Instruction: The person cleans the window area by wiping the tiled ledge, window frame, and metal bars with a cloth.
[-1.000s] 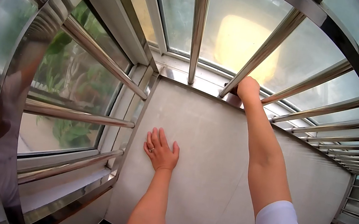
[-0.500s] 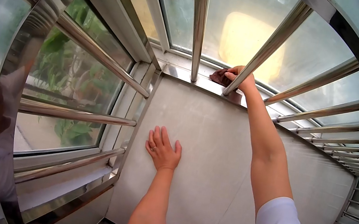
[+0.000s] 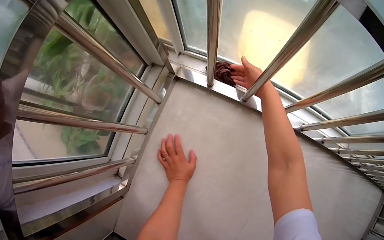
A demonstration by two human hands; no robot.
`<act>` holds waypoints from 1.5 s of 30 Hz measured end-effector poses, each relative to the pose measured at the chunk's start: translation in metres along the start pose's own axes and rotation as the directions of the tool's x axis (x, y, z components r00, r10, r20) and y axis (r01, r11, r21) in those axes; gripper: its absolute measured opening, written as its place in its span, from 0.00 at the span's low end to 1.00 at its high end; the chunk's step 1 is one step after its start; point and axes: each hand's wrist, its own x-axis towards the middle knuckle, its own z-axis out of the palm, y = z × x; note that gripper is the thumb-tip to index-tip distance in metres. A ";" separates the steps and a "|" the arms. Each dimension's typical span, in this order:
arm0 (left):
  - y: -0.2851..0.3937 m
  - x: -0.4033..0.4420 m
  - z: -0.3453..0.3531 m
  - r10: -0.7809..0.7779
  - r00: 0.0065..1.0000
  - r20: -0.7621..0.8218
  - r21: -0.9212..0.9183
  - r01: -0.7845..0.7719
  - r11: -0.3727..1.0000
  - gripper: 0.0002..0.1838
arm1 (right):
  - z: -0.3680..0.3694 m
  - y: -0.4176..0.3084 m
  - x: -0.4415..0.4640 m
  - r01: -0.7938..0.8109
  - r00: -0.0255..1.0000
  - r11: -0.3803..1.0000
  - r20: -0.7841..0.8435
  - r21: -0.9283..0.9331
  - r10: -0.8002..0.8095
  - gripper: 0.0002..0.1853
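My right hand [image 3: 247, 75] reaches between two upright steel bars above the window sill. Its fingers are stretched out and the thumb points up. A dark brown cloth [image 3: 224, 72] lies bunched on the sill [image 3: 186, 61] by my fingertips, partly behind a bar; whether they touch it I cannot tell. Lower down, my left hand [image 3: 176, 160] rests flat with spread fingers on the pale wall panel [image 3: 223, 177]. It wears a ring and holds nothing.
Shiny steel bars [image 3: 295, 45] stand in front of the frosted window [image 3: 243, 5]. More rails [image 3: 83, 123] cross the left window, with green plants [image 3: 87, 76] behind its glass. A wide curved steel band [image 3: 6, 102] runs close by on the left.
My right hand has gone from gripping the cloth to having its fingers extended. The cloth has shifted left along the sill. My left hand stays in place on the panel.
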 end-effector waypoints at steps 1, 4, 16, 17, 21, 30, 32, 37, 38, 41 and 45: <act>0.000 0.001 0.000 -0.002 1.000 -0.002 0.009 0.002 1.000 0.37 | 0.003 -0.001 0.005 -0.006 0.998 0.998 0.063 0.064 0.002 0.40; -0.001 0.000 0.000 0.000 1.000 0.008 0.008 0.000 1.000 0.37 | 0.004 -0.005 0.012 -0.056 0.983 0.989 0.178 0.135 0.031 0.37; 0.001 -0.001 -0.002 0.011 1.000 -0.016 -0.008 -0.011 1.000 0.36 | 0.022 0.062 -0.098 0.623 0.640 0.763 -0.448 -0.173 -0.624 0.12; 0.001 -0.002 -0.003 0.003 1.000 -0.017 -0.003 -0.003 1.000 0.36 | 0.030 0.079 -0.115 0.662 0.550 0.697 -0.453 -0.275 -0.702 0.11; 0.001 -0.002 -0.004 0.000 0.999 -0.034 -0.001 0.000 1.000 0.36 | 0.027 0.118 -0.169 0.343 0.658 0.277 0.020 -0.897 -0.752 0.12; 0.001 -0.002 -0.004 -0.009 1.000 -0.013 -0.022 0.009 1.000 0.36 | 0.009 0.145 -0.159 0.099 0.718 -0.037 0.097 -0.994 -0.689 0.27; -0.001 -0.005 -0.004 -0.017 1.000 -0.004 -0.010 0.017 1.000 0.37 | 0.009 0.146 -0.161 0.113 0.717 -0.023 0.098 -0.993 -0.691 0.27; -0.003 0.031 -0.020 0.177 0.982 -0.066 -0.405 -0.188 0.894 0.17 | 0.008 0.145 -0.159 0.120 0.713 -0.018 0.098 -0.993 -0.695 0.27; 0.004 0.046 -0.027 0.169 0.983 -0.066 -0.407 -0.181 0.896 0.17 | 0.009 0.145 -0.159 0.124 0.714 -0.005 0.093 -0.992 -0.694 0.27; 0.034 0.133 -0.049 0.262 0.945 -0.196 -0.587 -0.327 0.740 0.14 | 0.008 0.143 -0.158 0.139 0.704 -0.007 0.104 -0.990 -0.702 0.28; 0.052 0.227 -0.036 0.416 0.884 -0.212 -0.586 -0.456 0.670 0.17 | 0.010 0.141 -0.158 0.137 0.708 0.010 0.090 -0.991 -0.700 0.28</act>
